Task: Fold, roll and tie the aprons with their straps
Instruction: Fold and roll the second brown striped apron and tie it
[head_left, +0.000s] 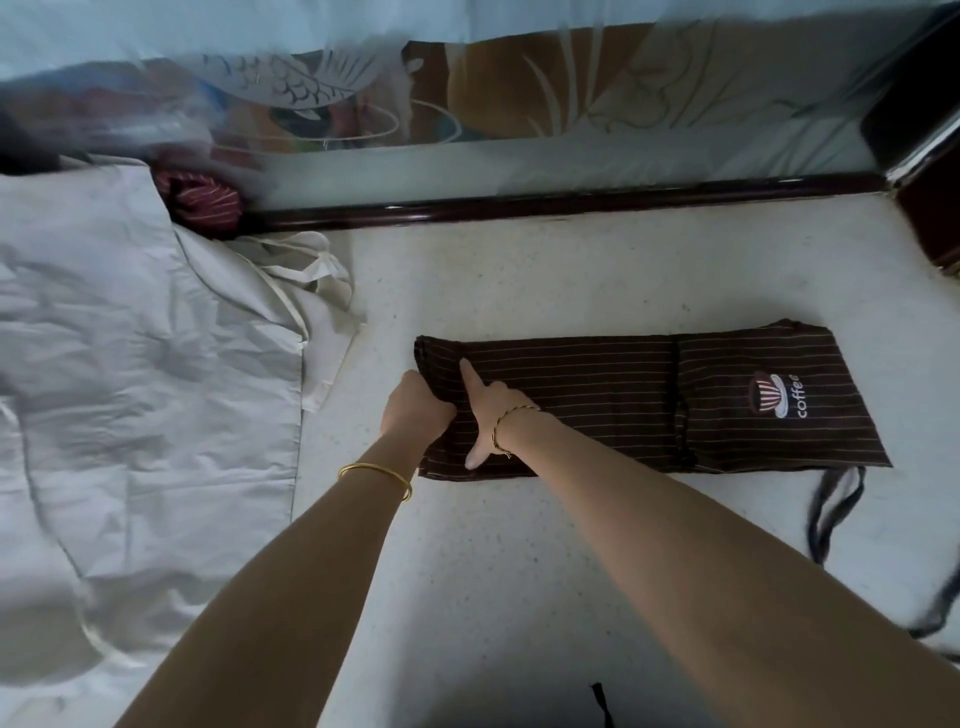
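Nearest you, a black strap (598, 701) lay on the speckled surface (519, 270). Your left hand (415, 402) gripped the left end of the folded brown apron (623, 395) at the middle. Your right hand (485, 413) pressed flat just beside it, fingers spread. White cloth (130, 364) lay left, and a rolled red apron (202, 200) sat far left.

The white speckled surface (519, 270), desk or floor not determinable, carried a brown striped apron (623, 395) folded into a long flat band. Dark straps (831, 499) trailed from the apron's right end toward the near side. A crumpled white cloth (130, 364) lay left of the apron. A maroon striped bundle (202, 202) sat beyond and left of the apron, against a dark wooden rail (519, 203).
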